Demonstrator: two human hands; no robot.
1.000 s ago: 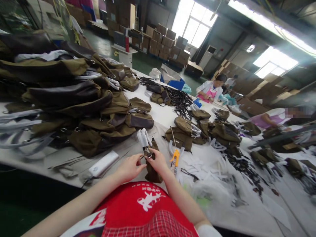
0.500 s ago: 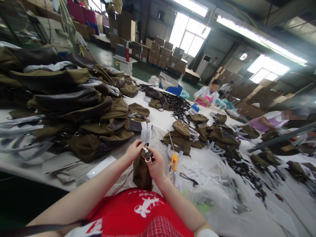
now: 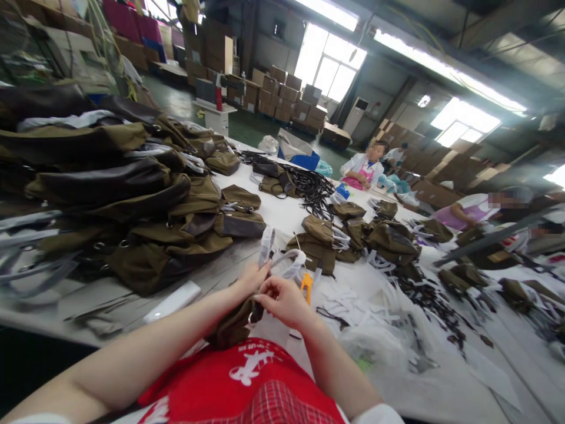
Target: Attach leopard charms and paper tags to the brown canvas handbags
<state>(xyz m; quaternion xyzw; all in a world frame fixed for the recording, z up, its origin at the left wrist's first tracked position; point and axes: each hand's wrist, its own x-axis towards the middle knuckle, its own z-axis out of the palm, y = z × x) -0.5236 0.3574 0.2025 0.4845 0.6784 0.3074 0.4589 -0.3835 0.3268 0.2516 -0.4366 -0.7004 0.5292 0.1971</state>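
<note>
An olive-green bag [image 3: 229,330] with dark trim is held close against my red apron. My left hand [image 3: 251,281] is closed on its upper part, just below the handles [image 3: 266,244], which are wrapped in white. Thumb and fingers of my right hand [image 3: 282,299] pinch the dark trim at the bag's edge. A metal ring [image 3: 251,319] hangs just below that pinch. Exactly what lies between the right fingertips is too small to make out. Right behind my right hand lies an orange-handled tool [image 3: 306,286] with a thin rod.
A high heap of similar bags [image 3: 132,194] fills the left of the table. More bags [image 3: 318,247] lie ahead and right, near black straps [image 3: 311,188]. White strips [image 3: 353,300] and clear plastic [image 3: 375,347] cover the right side. Co-workers [image 3: 362,168] stand across the table.
The bag has tilted and turned to the left, and one wrapped handle now arches out to the right. My right hand has moved from the zip area to the bag's edge.
</note>
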